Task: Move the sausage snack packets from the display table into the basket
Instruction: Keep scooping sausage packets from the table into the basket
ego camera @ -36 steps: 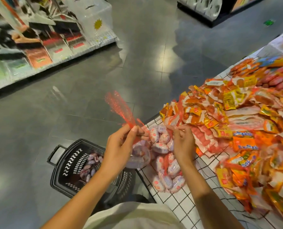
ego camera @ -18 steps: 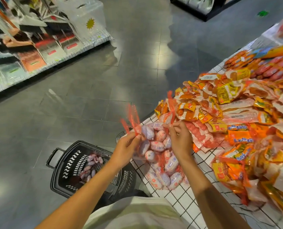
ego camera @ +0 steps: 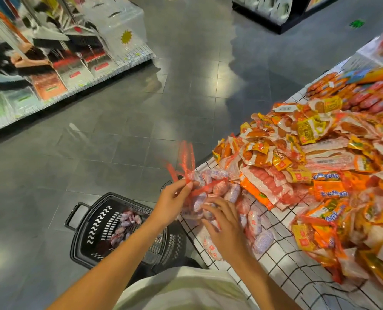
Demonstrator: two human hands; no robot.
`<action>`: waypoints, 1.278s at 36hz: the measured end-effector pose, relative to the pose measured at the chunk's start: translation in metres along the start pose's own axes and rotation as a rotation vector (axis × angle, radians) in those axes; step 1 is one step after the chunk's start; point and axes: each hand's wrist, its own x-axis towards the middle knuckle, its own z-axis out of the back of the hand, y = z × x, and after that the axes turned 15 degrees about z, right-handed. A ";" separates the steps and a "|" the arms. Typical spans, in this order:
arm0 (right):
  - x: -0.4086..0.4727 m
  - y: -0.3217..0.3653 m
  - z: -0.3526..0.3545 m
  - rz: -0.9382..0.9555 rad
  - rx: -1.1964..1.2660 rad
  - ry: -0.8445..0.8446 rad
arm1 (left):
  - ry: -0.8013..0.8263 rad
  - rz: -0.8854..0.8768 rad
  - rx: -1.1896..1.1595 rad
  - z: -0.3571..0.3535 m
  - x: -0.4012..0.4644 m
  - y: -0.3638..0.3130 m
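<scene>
At the display table's near-left corner lie red net bags of small white-wrapped sausages (ego camera: pixel 219 186). My left hand (ego camera: pixel 174 202) pinches the red net top (ego camera: pixel 186 162) of one bag and holds it upright. My right hand (ego camera: pixel 226 227) rests lower on the same bag's sausages, fingers curled around them. On the floor to the left stands a black plastic basket (ego camera: pixel 92 222), with one net bag of sausages (ego camera: pixel 125 227) lying inside. The table (ego camera: pixel 282 262) has a white cloth with a black grid.
Orange and yellow snack packets (ego camera: pixel 309 157) are heaped across the table to the right. A low shelf of goods (ego camera: pixel 58 70) runs along the far left. Grey tiled floor (ego camera: pixel 163 108) lies between. A dark shelf base (ego camera: pixel 273 16) sits at the top.
My right hand has let go of the net top and dropped down onto the bag's sausages. My left hand still holds the red net end.
</scene>
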 end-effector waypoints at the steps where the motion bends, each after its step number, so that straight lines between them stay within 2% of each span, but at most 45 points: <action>1: 0.000 -0.003 -0.002 -0.054 0.005 -0.027 | -0.021 -0.026 0.026 0.001 0.000 0.003; 3: 0.001 -0.009 -0.003 -0.176 -0.001 -0.060 | -0.085 -0.071 0.115 0.004 -0.001 0.013; 5: 0.001 -0.014 -0.004 -0.218 -0.042 -0.009 | -0.129 -0.064 0.210 0.008 -0.003 0.025; 8: 0.002 -0.014 -0.003 -0.230 -0.059 0.076 | -0.034 -0.085 0.360 0.013 -0.006 0.047; 11: 0.003 -0.010 0.001 -0.252 -0.040 0.064 | 0.069 -0.128 0.414 0.007 -0.005 0.063; 15: -0.002 -0.009 0.009 -0.231 0.003 0.098 | -0.014 -0.166 0.548 -0.011 0.005 0.069; 18: -0.010 -0.009 0.016 -0.180 0.013 0.062 | -0.048 -0.169 0.703 -0.017 0.015 0.069; 21: -0.019 -0.006 0.021 -0.160 0.045 0.010 | -0.028 -0.172 0.712 -0.010 0.020 0.071; 26: -0.028 0.002 0.024 -0.098 0.059 -0.125 | -0.034 -0.251 0.586 0.005 0.008 0.072; 30: -0.028 0.017 0.019 0.016 0.055 -0.111 | -0.023 -0.213 0.567 0.016 -0.008 0.084; 37: -0.023 0.045 -0.015 0.120 0.181 0.070 | -0.071 -0.119 0.582 0.044 -0.048 0.096; 43: -0.004 0.065 -0.068 0.037 0.279 0.491 | -0.288 0.041 0.528 0.088 -0.097 0.117; 46: 0.011 0.075 -0.099 0.017 0.333 0.639 | -0.421 0.133 0.488 0.114 -0.126 0.131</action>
